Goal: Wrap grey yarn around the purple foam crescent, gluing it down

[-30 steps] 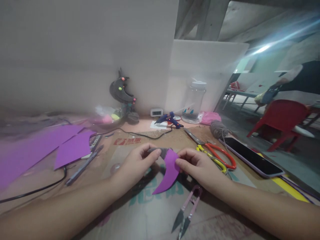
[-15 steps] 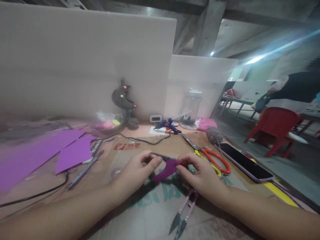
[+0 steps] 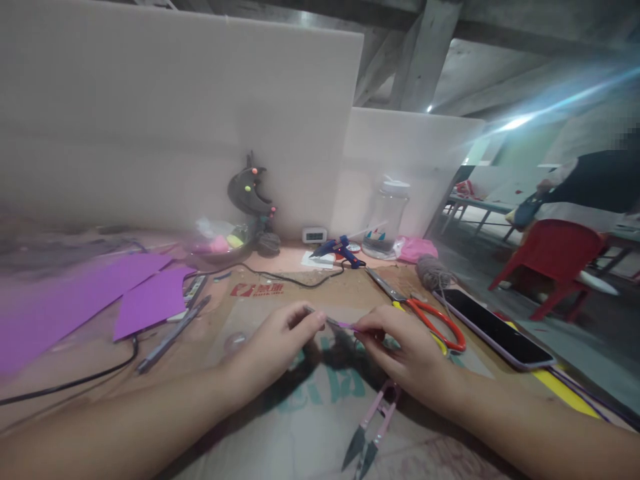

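Between my two hands is a purple crescent-shaped piece with grey yarn wrapped around its left part, now seen nearly edge-on as a thin strip. My left hand pinches the grey-wrapped end between thumb and fingers. My right hand pinches the purple end, its fingertips hiding the tip. Below the right hand lie pink thread snips, blades toward me. Scissors with red handles lie just beyond that hand, beside a yellow-handled tool partly covered by it.
Purple sheets and a grey pen-like tool lie at left. A blue glue gun, clock, clear bottle and grey crescent ornament stand at the back. Grey yarn and a phone lie right.
The purple crescent has tipped from showing its broad face, hanging toward me, to lying nearly edge-on. Both hands keep their pinch on it. The camera view has tilted up slightly.
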A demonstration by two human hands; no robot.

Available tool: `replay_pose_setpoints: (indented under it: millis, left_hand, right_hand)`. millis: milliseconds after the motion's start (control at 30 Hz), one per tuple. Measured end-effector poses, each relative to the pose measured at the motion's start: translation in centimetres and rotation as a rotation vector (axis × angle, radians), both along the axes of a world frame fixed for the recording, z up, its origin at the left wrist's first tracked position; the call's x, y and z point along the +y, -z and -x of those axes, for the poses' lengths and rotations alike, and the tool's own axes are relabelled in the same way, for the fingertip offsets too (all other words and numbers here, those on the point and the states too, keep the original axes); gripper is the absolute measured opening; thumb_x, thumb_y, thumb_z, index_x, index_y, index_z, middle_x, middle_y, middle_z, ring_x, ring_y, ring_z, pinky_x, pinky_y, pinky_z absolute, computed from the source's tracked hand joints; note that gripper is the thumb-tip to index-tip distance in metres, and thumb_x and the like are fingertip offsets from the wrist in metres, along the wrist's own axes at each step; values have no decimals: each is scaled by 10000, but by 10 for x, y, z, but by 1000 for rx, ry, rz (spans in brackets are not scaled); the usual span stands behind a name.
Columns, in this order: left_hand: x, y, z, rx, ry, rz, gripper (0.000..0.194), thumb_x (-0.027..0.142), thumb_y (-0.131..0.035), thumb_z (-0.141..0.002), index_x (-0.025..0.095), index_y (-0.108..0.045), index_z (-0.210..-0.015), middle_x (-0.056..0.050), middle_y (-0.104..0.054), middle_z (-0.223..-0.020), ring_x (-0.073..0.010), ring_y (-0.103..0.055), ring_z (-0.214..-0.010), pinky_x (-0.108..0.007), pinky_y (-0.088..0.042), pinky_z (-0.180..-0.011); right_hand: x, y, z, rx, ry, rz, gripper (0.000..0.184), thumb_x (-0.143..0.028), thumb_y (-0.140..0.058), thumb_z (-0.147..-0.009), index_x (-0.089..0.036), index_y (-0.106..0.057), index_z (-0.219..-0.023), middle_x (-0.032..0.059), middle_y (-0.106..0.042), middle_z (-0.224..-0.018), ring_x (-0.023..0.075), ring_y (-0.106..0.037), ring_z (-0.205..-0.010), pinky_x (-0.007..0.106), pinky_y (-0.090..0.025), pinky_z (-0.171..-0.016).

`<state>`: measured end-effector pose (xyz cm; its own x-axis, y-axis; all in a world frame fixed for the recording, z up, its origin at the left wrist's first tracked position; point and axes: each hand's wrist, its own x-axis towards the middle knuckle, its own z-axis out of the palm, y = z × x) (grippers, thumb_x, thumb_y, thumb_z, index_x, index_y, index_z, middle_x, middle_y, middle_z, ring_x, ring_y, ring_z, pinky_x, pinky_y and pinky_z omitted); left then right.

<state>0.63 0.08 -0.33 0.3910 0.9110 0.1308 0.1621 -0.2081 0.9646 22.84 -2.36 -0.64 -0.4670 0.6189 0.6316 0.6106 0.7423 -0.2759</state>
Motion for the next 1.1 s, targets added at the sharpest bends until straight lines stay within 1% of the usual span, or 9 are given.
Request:
replay_pose_setpoints:
  millis: [100,267,400,533,667,767,833,933,1100]
  left_hand:
    - [5,2,0,34,-29,-6,372,502,-508,-863,195,-497,-653,37,-496,-610,-147,-527,-644,-244,-395,-620]
    - [5,4,1,54,-5,11,439,567,-488,-857,193,-505,-626,26,-519,-610,-144,-522,-642,-244,-390,-617]
    - [1,2,0,59,-10,31,422,564,-521,-836,195,-510,-630,24,-553,-611,-142,-532,-615,-240,-390,-579]
    - [2,1,0,74,-69,19,404,548,-529,-836,195,-506,-642,23,-550,-604,-143,-514,-616,-242,-376,-574]
    - [5,2,1,58,-124,-26,356,500,-522,-857,195,-499,-674,22,-553,-627,-139,-490,-618,-243,-368,-573]
    - [4,2,1,24,-139,-40,331,478,-528,-862,190,-520,-699,29,-541,-643,-133,-485,-622,-235,-366,-570]
    - [3,1,0,12,-131,-43,312,465,-526,-867,187,-542,-726,28,-550,-660,-133,-495,-634,-233,-377,-580]
    - [0,-2,1,37,-124,-55,315,469,-517,-873,184,-554,-744,23,-560,-666,-139,-513,-642,-238,-390,-589]
    - [-2,-3,2,69,-106,-95,324,492,-514,-874,185,-575,-792,10,-617,-709,-156,-579,-688,-248,-431,-625]
  right_hand:
    - [1,-1,0,-29,-7,-59,88,-145,-544,-892,-195,-608,-925,25,-651,-757,149,-579,-687,269,-425,-636]
    - [1,0,1,-104,-16,-161,99,-129,-546,-891,-200,-603,-931,13,-627,-733,145,-560,-684,267,-400,-631]
    - [1,0,1,-148,-14,-165,101,-125,-538,-896,-200,-604,-912,9,-639,-744,142,-568,-691,271,-404,-645]
    - [0,-1,1,-107,-17,-73,100,-136,-547,-893,-218,-573,-943,2,-649,-812,136,-580,-734,268,-428,-681]
    - [-3,-1,1,67,79,13,91,-217,-569,-884,-225,-480,-873,-24,-528,-734,123,-505,-650,249,-421,-607]
    - [-3,0,1,216,156,68,90,-264,-526,-909,-230,-448,-879,-17,-483,-762,131,-492,-682,249,-434,-614]
    - [0,0,2,278,194,120,76,-291,-492,-929,-229,-482,-973,0,-506,-813,141,-513,-734,256,-450,-642]
    - [6,-2,2,266,183,214,181,-320,-446,-952,-211,-540,-1062,36,-573,-905,162,-557,-832,282,-469,-718]
    - [8,-7,5,187,129,330,223,-342,-475,-936,-178,-624,-906,50,-649,-887,184,-604,-857,314,-471,-782]
